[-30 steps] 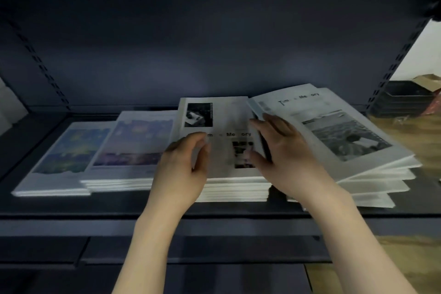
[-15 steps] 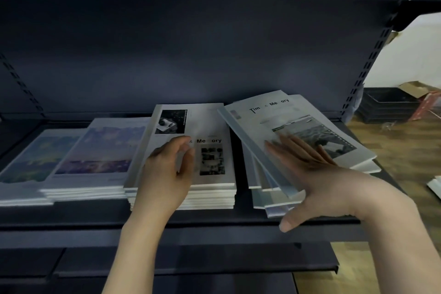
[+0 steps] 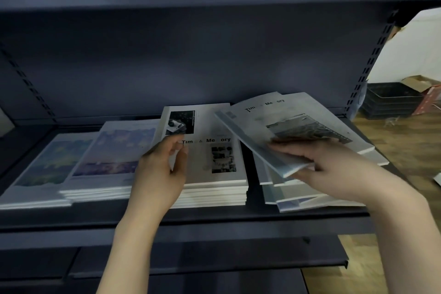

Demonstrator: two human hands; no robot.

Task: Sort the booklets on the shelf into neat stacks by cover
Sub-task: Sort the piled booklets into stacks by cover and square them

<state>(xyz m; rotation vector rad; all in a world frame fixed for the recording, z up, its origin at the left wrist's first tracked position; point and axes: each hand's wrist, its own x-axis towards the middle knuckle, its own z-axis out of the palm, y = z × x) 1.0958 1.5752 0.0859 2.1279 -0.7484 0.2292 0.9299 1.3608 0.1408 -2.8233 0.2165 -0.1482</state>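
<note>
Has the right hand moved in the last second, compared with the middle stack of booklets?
Yes. The right hand has gone rightward, off the middle stack and across the gap, and now grips the top booklet of the messy right pile.

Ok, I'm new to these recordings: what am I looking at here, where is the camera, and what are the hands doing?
There is no machine. A person wears one camera on the head, looking down at their own bare hands and a dark metal shelf. Four piles of booklets lie on it: two with coloured covers at left, a neat black-and-white stack in the middle, and a messy pile at right. The left hand rests on the middle stack. The right hand grips a tilted booklet, lifted off the messy pile.
</note>
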